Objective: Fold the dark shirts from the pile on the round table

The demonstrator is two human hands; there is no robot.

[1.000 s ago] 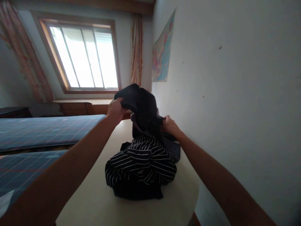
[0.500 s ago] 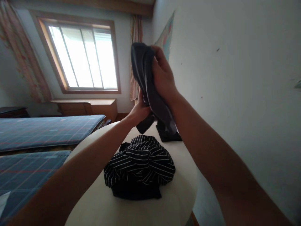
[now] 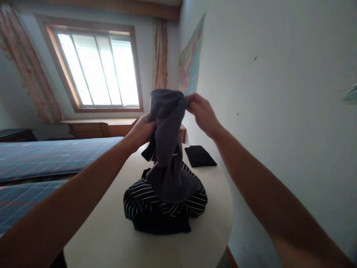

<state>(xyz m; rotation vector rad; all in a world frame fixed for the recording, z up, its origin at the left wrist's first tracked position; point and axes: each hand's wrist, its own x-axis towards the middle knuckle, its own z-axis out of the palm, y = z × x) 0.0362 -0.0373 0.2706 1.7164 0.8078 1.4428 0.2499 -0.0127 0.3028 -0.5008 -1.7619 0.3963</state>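
Note:
A dark grey garment hangs bunched between my hands, its lower part draping over a striped garment. My left hand grips its left side, the fingers partly hidden behind the cloth. At its upper right corner, my right hand pinches the fabric. The black-and-white striped garment lies crumpled on the white round table, with black cloth at its front edge. Farther back on the right of the table lies a folded black cloth.
Plaid-covered beds stand to the left, beyond the table. A wall rises close on the right. Behind are a wooden desk, a window and a map on the wall.
Both hands have come lower and moved apart, my left hand shifting left. The grey garment has opened out and dropped onto the striped one. The folded black cloth is now fully visible.

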